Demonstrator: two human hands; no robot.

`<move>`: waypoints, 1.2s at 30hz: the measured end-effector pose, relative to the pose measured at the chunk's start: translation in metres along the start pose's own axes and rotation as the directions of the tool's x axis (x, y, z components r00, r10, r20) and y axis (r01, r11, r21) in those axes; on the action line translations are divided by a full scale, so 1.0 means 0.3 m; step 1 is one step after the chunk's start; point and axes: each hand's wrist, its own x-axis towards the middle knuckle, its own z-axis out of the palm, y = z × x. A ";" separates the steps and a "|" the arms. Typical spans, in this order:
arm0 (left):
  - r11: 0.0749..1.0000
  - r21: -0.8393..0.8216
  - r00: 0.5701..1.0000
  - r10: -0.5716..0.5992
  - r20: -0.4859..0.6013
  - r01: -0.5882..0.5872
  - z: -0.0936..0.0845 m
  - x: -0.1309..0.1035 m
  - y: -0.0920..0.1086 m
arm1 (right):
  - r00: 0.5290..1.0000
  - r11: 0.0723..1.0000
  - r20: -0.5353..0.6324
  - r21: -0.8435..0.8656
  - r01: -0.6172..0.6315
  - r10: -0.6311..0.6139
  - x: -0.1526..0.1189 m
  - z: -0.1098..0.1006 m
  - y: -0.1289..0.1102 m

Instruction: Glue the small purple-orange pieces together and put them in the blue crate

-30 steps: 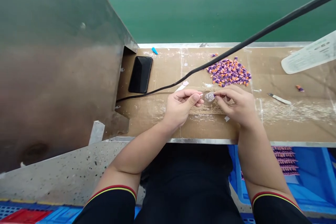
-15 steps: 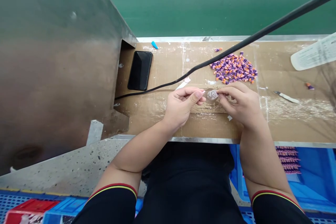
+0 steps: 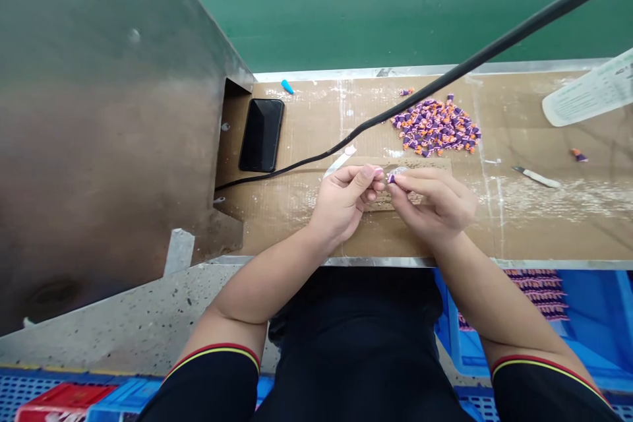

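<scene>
My left hand point(image 3: 346, 201) is closed in a pinch on a tiny pale pink piece point(image 3: 378, 172), too small to make out in full. Close by on its right, my right hand point(image 3: 435, 201) pinches a small purple figure piece point(image 3: 391, 179) between thumb and forefinger. The two pieces look slightly apart. Behind the right fingertips shows part of a small clear container point(image 3: 398, 172), mostly covered by the hand. Beyond the hands lies a pile of small purple and orange figure pieces point(image 3: 438, 125) on the cardboard-covered bench point(image 3: 306, 211).
A black cable point(image 3: 395, 109) crosses above the bench. Left are a phone point(image 3: 262, 135), a blue tip point(image 3: 287, 86) and a metal cabinet point(image 3: 119, 112). A white strip point(image 3: 339, 161) lies behind my left hand. Rightward are a craft knife point(image 3: 539, 177), a loose piece point(image 3: 579, 155) and a white bottle point(image 3: 583, 99).
My right hand has moved left from beside the clear container towards my left hand, and the purple piece now shows at its fingertips. My left hand stays nearly in place.
</scene>
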 end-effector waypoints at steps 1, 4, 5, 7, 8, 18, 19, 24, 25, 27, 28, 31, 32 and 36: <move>1.000 0.026 1.000 0.015 -0.001 -0.015 0.001 -0.002 -0.003 | 1.000 1.000 -0.012 0.008 0.009 -0.009 0.000 0.003 -0.003; 0.990 0.098 0.995 0.101 -0.025 -0.099 0.006 -0.007 -0.013 | 0.999 0.996 -0.046 0.089 0.019 -0.015 0.004 0.007 -0.015; 0.984 0.117 0.990 0.141 -0.031 -0.136 0.008 -0.008 -0.014 | 0.999 0.994 -0.052 0.111 0.017 -0.012 0.004 0.009 -0.020; 0.960 0.161 0.971 0.235 -0.029 -0.228 0.013 -0.009 -0.013 | 0.999 0.990 -0.051 0.141 0.010 -0.003 -0.001 0.015 -0.026; 0.943 0.187 0.959 0.284 -0.015 -0.276 0.015 -0.009 -0.011 | 0.999 0.988 -0.046 0.157 -0.001 0.008 -0.006 0.018 -0.027; 0.955 0.137 0.964 0.264 0.019 -0.264 0.019 -0.008 0.002 | 0.986 0.946 -0.053 0.297 -0.134 0.157 -0.026 0.027 -0.020; 0.975 0.088 0.979 0.204 0.008 -0.204 0.020 -0.007 0.001 | 0.988 0.950 -0.062 0.287 -0.120 0.143 -0.023 0.027 -0.021; 0.998 -0.035 0.996 0.058 0.063 -0.056 0.025 -0.012 0.004 | 0.992 0.971 -0.032 0.210 -0.112 0.122 -0.009 0.022 -0.026; 0.998 -0.042 0.996 0.056 0.065 -0.053 0.026 -0.014 0.006 | 0.993 0.970 -0.023 0.217 -0.106 0.114 -0.006 0.021 -0.027; 0.998 -0.038 0.997 0.060 0.057 -0.058 0.027 -0.017 0.010 | 0.995 0.965 -0.024 0.249 -0.086 0.095 -0.001 0.022 -0.028; 0.998 -0.032 0.996 0.063 0.056 -0.061 0.028 -0.018 0.012 | 0.996 0.962 -0.032 0.263 -0.075 0.086 0.002 0.023 -0.028; 0.997 -0.025 0.994 0.076 0.077 -0.075 0.030 -0.020 0.014 | 0.997 0.958 -0.050 0.281 -0.050 0.066 0.007 0.026 -0.026; 0.996 -0.024 0.993 0.087 0.085 -0.085 0.031 -0.020 0.013 | 0.997 0.959 -0.046 0.279 -0.048 0.063 0.008 0.027 -0.026; 0.992 -0.001 0.989 0.122 0.084 -0.122 0.032 -0.020 0.010 | 0.997 0.964 -0.037 0.260 -0.061 0.073 0.012 0.027 -0.029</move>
